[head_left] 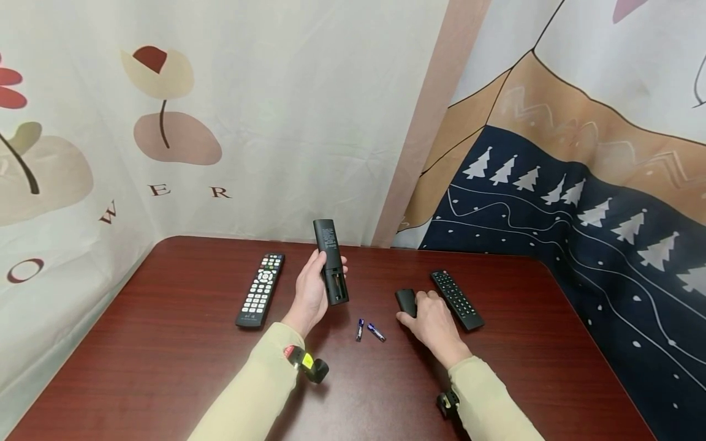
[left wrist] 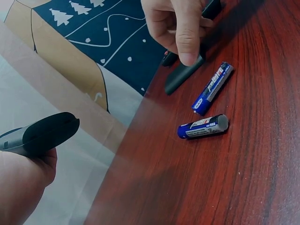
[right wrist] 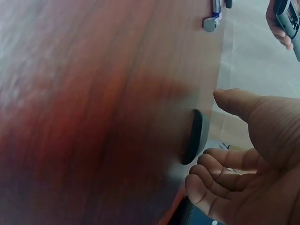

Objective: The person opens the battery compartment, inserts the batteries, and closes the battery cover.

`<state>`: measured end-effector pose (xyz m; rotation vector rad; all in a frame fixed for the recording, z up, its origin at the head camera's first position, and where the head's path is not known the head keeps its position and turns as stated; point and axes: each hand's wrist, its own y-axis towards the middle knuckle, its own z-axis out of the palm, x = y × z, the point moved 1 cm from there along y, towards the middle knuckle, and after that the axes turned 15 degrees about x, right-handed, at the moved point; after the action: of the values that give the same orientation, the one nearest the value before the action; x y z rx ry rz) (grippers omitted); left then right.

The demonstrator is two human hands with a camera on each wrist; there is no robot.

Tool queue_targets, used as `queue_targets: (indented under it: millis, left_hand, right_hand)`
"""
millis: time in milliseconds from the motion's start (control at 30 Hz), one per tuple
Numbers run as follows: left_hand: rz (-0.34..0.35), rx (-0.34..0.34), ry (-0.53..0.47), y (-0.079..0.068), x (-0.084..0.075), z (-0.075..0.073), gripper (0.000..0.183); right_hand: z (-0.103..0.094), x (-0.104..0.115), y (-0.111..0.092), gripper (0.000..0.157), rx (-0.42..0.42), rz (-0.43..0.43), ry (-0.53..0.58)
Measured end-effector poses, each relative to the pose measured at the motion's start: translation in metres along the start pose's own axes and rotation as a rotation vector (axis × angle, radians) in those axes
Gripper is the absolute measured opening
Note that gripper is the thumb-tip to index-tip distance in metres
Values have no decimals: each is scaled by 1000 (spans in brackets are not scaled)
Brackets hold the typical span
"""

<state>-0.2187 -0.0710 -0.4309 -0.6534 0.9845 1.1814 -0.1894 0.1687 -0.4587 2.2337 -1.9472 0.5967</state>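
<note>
My left hand (head_left: 311, 293) holds a black remote control (head_left: 329, 257) above the table, its back turned up. The battery bay at its lower end is uncovered, and no battery shows in it. My right hand (head_left: 436, 324) is low over the table beside a small black battery cover (head_left: 406, 301). In the right wrist view, the thumb and loosely bent fingers (right wrist: 220, 161) stand apart around this cover (right wrist: 197, 136); whether a finger touches it I cannot tell. Two blue-and-silver batteries (head_left: 360, 330) (left wrist: 213, 89) lie on the table between the hands.
A remote with white buttons (head_left: 261, 291) lies left of my left hand. Another black remote (head_left: 458, 300) lies just right of my right hand. The dark red wooden table (head_left: 182, 343) ends at printed curtains (head_left: 309, 122) behind and at the sides.
</note>
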Motion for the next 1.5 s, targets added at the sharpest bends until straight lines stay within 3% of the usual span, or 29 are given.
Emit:
queue_targets:
  millis: [267,867,1167,1500]
  left_hand:
    - [-4,1,-6,0,1,-1,50]
    - [-21,-11,-8,1,3,-2,50]
    - [-17,-4,4,2,3,-2,50]
    - [-21,1,10,1,2,-2,50]
  right_hand:
    - [-1,8,-1,42,15,-32,15]
    - [3,28,0,26,163,-126,51]
    - [5,34,-2,21,187,-202,77]
    - [11,39,-3,22,205,-224,57]
